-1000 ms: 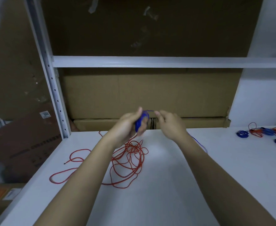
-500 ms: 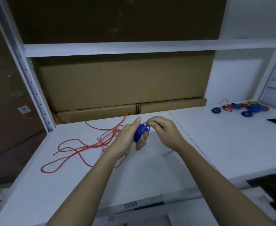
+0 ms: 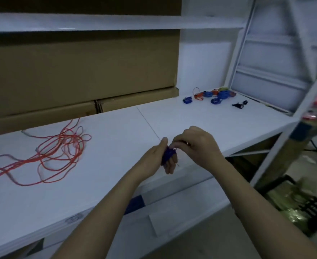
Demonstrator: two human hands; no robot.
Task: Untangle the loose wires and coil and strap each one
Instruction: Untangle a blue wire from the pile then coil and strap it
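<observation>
Pinching the top of the blue coil [image 3: 168, 154] gripped in the left hand [image 3: 156, 158], the right hand [image 3: 197, 144] had carried it rightward off the loose red wire [image 3: 60, 150], suggesting strapping before joining the finished bundles [image 3: 210, 96]

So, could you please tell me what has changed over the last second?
The view swung right, so the finished coils now sit nearer centre. Both hands came toward the shelf's front edge. The left hand still grips the blue coil; the right hand keeps pinching at its top. The red wire lies loose as before.
</observation>
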